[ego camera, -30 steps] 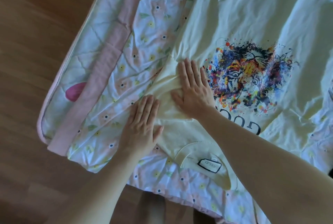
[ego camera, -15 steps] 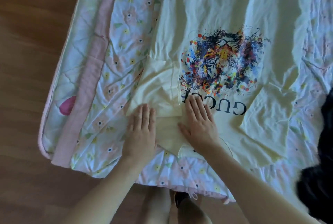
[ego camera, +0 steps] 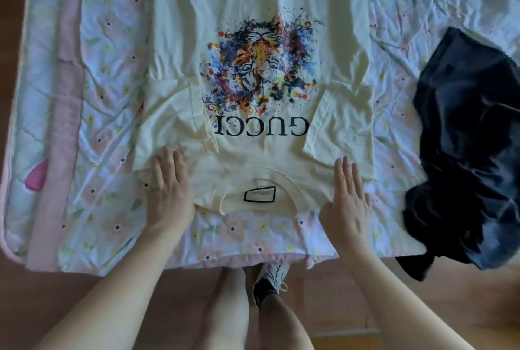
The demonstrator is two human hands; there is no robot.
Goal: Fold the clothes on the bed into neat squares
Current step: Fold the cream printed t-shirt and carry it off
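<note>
A cream T-shirt (ego camera: 247, 1) with a colourful tiger print lies face up on the bed, its collar toward me. Its left sleeve is folded inward over the chest; the right sleeve lies flat beside the body. My left hand (ego camera: 168, 186) rests flat, fingers straight, on the shirt's left shoulder. My right hand (ego camera: 347, 197) lies flat with straight fingers on the right shoulder, near the sleeve seam. A dark navy garment (ego camera: 467, 147) sits crumpled at the right of the bed.
The bed carries a floral quilt (ego camera: 109, 130) with a pink border along its left side. The bed's near edge runs just in front of my hands. Below it are a wooden floor (ego camera: 450, 307) and my legs and a shoe.
My right hand has moved from the shirt's left side across to the right shoulder. My left hand stays on the left shoulder. The view has shifted right, showing the navy garment.
</note>
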